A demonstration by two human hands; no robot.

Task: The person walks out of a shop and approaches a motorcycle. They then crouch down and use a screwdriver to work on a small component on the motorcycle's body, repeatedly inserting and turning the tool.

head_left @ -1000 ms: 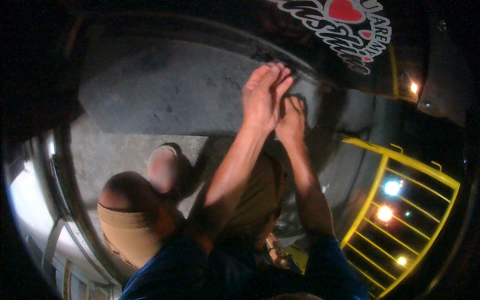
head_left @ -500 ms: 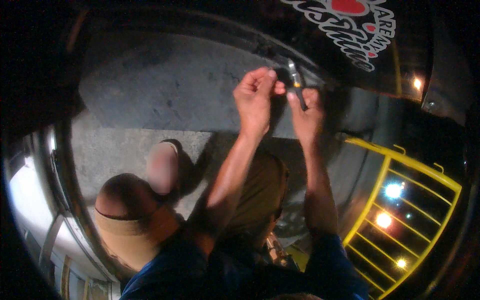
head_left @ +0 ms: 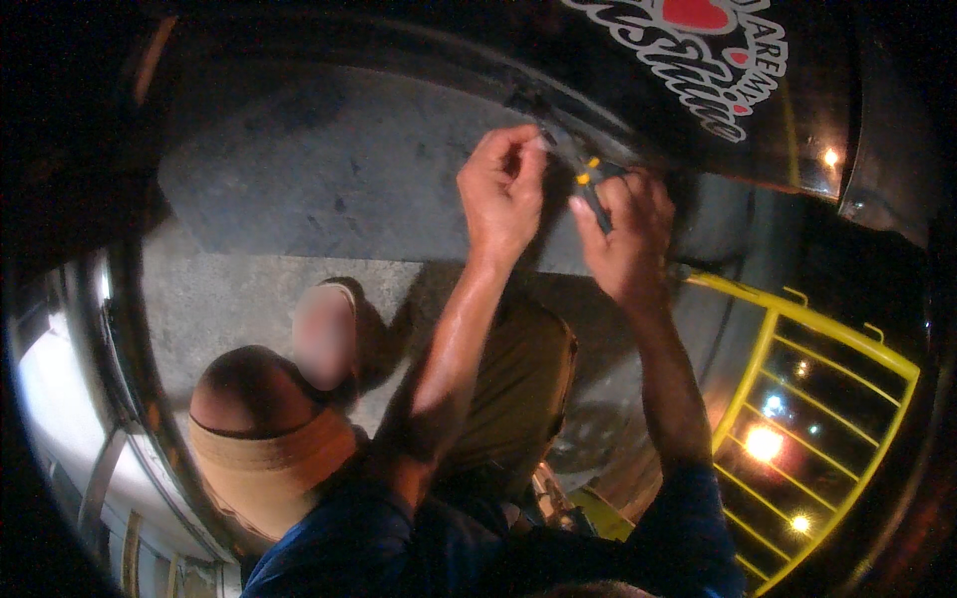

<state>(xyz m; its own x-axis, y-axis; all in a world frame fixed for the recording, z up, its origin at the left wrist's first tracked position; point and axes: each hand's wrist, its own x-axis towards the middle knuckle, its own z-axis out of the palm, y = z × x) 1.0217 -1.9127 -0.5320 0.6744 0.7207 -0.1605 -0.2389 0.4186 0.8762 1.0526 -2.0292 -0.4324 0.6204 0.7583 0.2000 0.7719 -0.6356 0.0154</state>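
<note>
My right hand (head_left: 630, 224) is closed round the dark, yellow-marked handles of a pair of pliers (head_left: 592, 181). The pliers' handles are spread apart, and their head points up and left toward my other hand. My left hand (head_left: 501, 194) has thumb and fingers pinched together at a small dark piece (head_left: 547, 138), too small to name. Both hands are close together above a grey sheet (head_left: 339, 169), just short of a dark, glossy panel (head_left: 518, 55) along the far side.
A lettered sticker with a red heart (head_left: 698, 14) is on the dark panel at upper right. To the right stands a yellow barred frame (head_left: 743, 399), with bright lights behind it. My bent knee (head_left: 259, 394) and foot are at lower left, over concrete floor (head_left: 209, 309).
My right hand has turned and shifted slightly right, and the pliers' handles have spread. My left hand has moved a little left and its fingers have drawn into a pinch.
</note>
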